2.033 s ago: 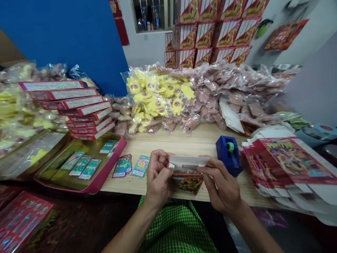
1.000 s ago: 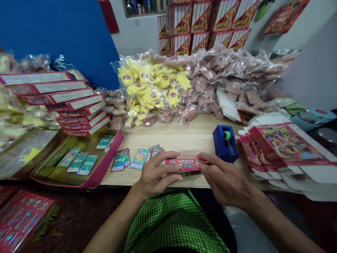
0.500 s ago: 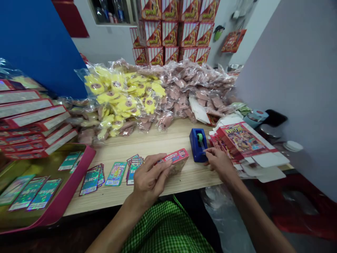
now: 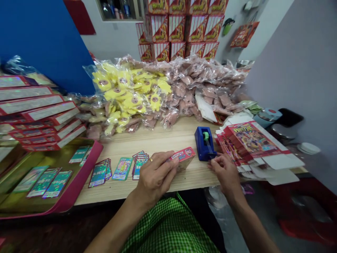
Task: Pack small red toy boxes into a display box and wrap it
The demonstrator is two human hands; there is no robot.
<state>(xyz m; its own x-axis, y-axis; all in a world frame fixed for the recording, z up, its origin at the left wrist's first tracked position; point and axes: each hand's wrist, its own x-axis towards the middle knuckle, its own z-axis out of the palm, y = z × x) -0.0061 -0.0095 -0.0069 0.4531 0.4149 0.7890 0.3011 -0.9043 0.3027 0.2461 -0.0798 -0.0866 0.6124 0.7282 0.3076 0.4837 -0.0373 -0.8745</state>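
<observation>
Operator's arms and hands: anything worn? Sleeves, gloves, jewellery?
The left arm and right arm are bare, with no sleeves, gloves or cables. The left hand wears a thin gold-coloured ring on one finger; the right hand shows none.

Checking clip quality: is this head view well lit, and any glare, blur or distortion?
Head view: even indoor light; glare on the plastic bags; the wide lens curves the wooden table and stretches the edges; the left hand and its red carton look sharp, the right hand nearly so.
</observation>
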